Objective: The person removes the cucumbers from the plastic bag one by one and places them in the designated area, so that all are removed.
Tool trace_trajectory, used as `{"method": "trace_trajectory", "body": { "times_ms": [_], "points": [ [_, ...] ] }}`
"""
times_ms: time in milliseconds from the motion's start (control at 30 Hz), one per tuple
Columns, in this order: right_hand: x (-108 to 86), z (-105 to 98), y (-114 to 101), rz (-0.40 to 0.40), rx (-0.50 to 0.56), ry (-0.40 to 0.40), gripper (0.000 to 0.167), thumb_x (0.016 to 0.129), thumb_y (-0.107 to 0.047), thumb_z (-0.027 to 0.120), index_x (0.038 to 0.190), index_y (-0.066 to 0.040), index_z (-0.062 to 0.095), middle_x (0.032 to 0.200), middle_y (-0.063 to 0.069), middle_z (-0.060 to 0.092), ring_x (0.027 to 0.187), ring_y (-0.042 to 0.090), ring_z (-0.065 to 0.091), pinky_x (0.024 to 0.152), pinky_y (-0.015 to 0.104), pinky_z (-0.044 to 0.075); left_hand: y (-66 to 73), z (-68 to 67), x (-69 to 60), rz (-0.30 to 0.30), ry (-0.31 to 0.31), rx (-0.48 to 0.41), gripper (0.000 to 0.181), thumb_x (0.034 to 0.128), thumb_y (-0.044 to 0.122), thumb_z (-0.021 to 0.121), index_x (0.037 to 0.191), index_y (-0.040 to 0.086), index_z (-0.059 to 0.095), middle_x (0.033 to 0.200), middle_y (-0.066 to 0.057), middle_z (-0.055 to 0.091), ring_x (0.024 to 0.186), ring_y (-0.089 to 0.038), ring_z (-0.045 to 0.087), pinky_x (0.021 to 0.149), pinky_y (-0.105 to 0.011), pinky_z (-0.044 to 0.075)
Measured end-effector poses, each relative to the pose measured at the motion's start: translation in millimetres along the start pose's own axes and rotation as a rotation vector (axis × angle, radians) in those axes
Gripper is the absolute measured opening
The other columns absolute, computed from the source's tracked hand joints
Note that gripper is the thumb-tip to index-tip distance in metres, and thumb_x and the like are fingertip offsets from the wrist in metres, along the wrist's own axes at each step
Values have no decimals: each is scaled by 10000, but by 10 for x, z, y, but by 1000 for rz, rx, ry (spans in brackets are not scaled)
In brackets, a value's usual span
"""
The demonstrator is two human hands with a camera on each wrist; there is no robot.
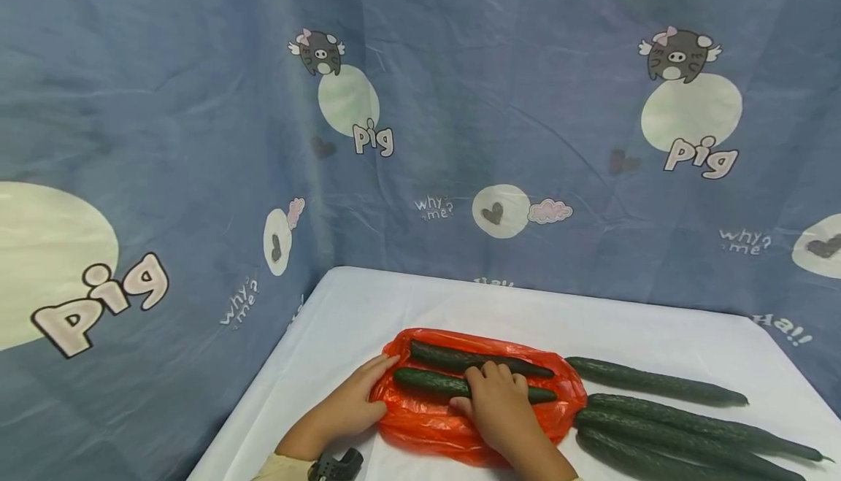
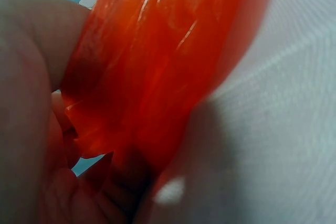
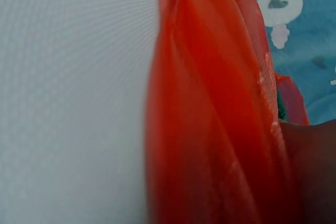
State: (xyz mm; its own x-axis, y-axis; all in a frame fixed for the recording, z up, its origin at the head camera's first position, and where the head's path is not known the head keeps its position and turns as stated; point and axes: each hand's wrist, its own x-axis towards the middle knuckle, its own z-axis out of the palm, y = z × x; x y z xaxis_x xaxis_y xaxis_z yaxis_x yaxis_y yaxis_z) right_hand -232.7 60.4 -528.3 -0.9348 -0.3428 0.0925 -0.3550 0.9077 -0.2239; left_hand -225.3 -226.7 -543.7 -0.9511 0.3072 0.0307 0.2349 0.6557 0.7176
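Note:
A red plastic bag (image 1: 427, 426) lies spread on the table, with two cucumbers inside its opened mouth. The far cucumber (image 1: 447, 357) is darker; the near cucumber (image 1: 420, 382) lies almost parallel to it. My right hand (image 1: 499, 404) grips the near cucumber around its middle from above, covering part of it. At the bag's left end, my left hand (image 1: 351, 402) holds the bag's edge. In the left wrist view the red plastic (image 2: 157, 66) runs between thumb and fingers. The right wrist view is mostly filled by the bag's side (image 3: 210, 108), so the grip is largely hidden there.
Several more cucumbers lie right of the bag: one cucumber (image 1: 657, 381) farther back, others grouped nearer the front (image 1: 663, 430). A white cloth (image 1: 394, 298) covers the table. Blue printed fabric (image 1: 558, 101) hangs behind and to the left.

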Motion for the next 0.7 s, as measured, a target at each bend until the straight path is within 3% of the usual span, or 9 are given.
{"method": "trace_trajectory", "body": {
  "times_ms": [700],
  "points": [
    [-61, -145, -85, -50, 18, -1, 535, 944, -620, 645, 1261, -189, 653, 1110, 13, 589, 1046, 239, 508, 899, 537, 409, -24, -3, 24, -4, -23, -6, 840, 794, 90, 614, 1609, 120, 413, 1676, -169, 334, 1549, -406, 306, 1194, -697, 282]
  ]
}}
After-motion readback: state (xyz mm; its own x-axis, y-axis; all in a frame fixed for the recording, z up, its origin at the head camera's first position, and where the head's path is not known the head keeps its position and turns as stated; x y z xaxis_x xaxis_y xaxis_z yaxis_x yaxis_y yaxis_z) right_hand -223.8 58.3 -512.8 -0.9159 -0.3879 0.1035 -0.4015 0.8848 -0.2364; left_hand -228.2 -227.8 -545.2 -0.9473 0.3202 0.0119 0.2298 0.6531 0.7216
